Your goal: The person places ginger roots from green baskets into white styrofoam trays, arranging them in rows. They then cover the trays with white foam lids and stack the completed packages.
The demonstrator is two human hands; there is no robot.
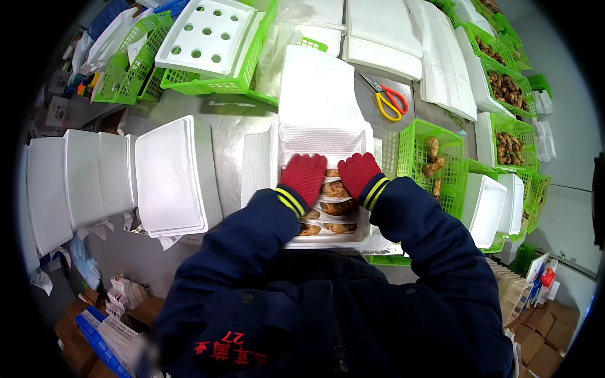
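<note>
A white foam box (367, 141) lies before me on the metal table, lined with white foam sheet. Brown mushrooms (336, 190) rest in rows in its nearer half, with folds of the liner between the rows. My left hand (305, 176), in a red knit glove, is over the box's left side, touching the liner beside the mushrooms. At the right side my right hand (360, 173), gloved alike, bends its fingers down at the liner. Whether either hand pinches anything is hidden. A long white foam sheet (314, 85) extends from the box's far end.
Scissors (391, 101) with red and yellow handles lie beyond the box. A green basket (431, 165) with a few mushrooms stands at right, near more filled baskets. White foam boxes (165, 179) stand at left; a lid with holes (205, 35) rests on a green basket. White sheets (385, 28) are stacked behind.
</note>
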